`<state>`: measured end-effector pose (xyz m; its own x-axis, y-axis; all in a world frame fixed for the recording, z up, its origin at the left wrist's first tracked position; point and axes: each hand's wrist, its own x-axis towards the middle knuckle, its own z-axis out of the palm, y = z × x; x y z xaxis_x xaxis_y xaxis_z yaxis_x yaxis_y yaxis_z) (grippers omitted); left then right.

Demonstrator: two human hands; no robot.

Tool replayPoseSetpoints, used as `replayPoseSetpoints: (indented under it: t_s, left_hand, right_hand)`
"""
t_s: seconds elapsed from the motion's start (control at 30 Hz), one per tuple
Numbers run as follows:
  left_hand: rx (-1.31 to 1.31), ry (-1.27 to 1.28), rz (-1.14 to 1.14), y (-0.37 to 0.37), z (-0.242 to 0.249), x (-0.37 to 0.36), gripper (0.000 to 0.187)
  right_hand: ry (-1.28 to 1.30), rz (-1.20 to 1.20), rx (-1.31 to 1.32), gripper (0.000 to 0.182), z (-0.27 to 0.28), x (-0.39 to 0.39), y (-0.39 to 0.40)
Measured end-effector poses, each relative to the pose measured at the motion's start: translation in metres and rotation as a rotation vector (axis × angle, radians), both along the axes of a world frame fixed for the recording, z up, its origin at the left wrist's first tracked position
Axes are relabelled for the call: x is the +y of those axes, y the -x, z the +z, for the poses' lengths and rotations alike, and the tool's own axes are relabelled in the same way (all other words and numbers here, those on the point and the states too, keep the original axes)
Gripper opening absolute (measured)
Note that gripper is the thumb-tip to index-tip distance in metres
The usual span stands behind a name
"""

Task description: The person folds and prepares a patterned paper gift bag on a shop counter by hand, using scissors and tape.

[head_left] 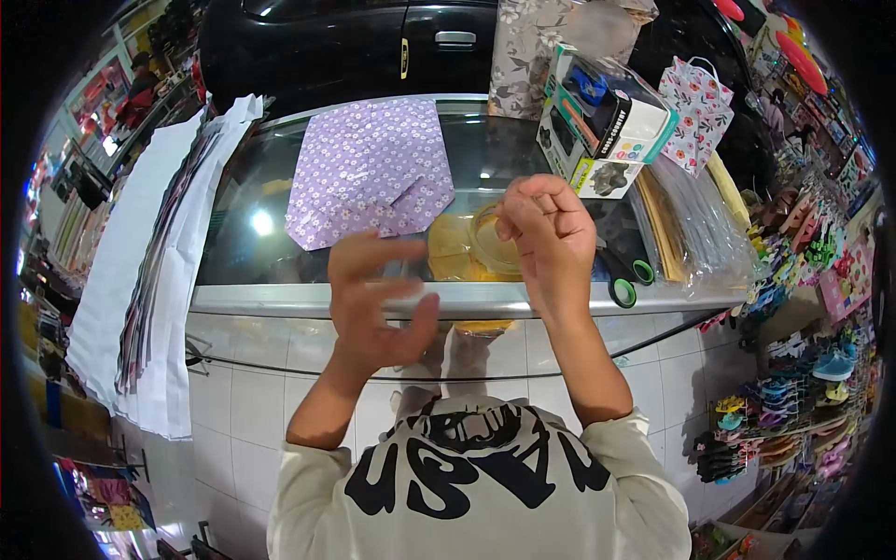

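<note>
**On the glass counter [313, 297]: purple floral paper [373, 168], labelled box [607, 121]**

Box print: "CROSS-COUNTRY". Paper reaches rear edge; bare glass separates it from box. Left hand [378, 303], near paper: fingers apart. Right hand [553, 229]: fingers curled together; contents cannot be told.

On the box [609, 177], we can read "CROSS-COUNTRY" in white capitals, running up its dark panel at a steep slant. The smaller print around the box's coloured circles is too small for us to read. Across the shirt [476, 527] we see large dark letters; we make out an "S", but folds and the viewing angle leave the full wording uncertain.
</note>
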<state>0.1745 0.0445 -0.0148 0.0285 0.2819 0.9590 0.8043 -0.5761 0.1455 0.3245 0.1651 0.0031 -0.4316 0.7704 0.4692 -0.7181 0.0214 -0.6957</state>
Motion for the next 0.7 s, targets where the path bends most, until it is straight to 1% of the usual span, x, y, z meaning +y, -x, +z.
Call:
replayPoseSetpoints:
  t_s: [0.07, 0.1, 0.2, 0.23, 0.33, 0.37, 0.43, 0.53, 0.57, 0.67, 0.7]
  left_hand:
    - [-0.454, 0.098, -0.275, -0.003, 0.005, 0.011, 0.036]
    - [-0.585, 0.174, -0.399, -0.001, 0.008, 0.012, 0.035]
    - [-0.885, 0.34, -0.585, -0.005, 0.015, 0.012, 0.034]
    - [-0.932, 0.392, -0.626, -0.005, 0.018, 0.013, 0.037]
    - [-1.002, 0.454, -0.706, 0.0, 0.019, 0.018, 0.042]
    - [-1.023, 0.443, -0.679, 0.0, 0.02, 0.021, 0.047]
    - [-1.046, 0.445, -0.662, 0.006, 0.02, 0.022, 0.051]
    - [-1.038, 0.412, -0.632, 0.016, 0.023, 0.023, 0.057]
    - [-1.032, 0.396, -0.619, 0.019, 0.023, 0.022, 0.058]
    - [-1.008, 0.434, -0.624, 0.03, 0.026, 0.019, 0.061]
    - [-1.009, 0.438, -0.599, 0.034, 0.026, 0.019, 0.061]
  right_hand:
    - [-0.09, -0.039, -0.025, 0.021, 0.003, -0.002, 0.005]
    - [-0.116, -0.072, -0.031, 0.026, 0.008, -0.008, 0.01]
    - [-0.219, -0.109, -0.035, 0.038, 0.008, -0.012, 0.02]
    - [-0.255, -0.111, -0.033, 0.042, 0.006, -0.011, 0.024]
    - [-0.421, -0.194, -0.042, 0.043, 0.004, -0.011, 0.036]
    - [-0.478, -0.257, -0.042, 0.042, 0.004, -0.011, 0.041]
    - [-0.59, -0.389, -0.039, 0.041, 0.003, -0.013, 0.049]
    - [-0.825, -0.647, -0.193, 0.039, 0.002, -0.015, 0.055]
    - [-0.88, -0.72, -0.181, 0.037, 0.004, -0.018, 0.06]
    - [-1.027, -0.794, -0.206, 0.036, 0.009, -0.024, 0.068]
    - [-1.002, -0.785, -0.208, 0.036, 0.008, -0.026, 0.072]
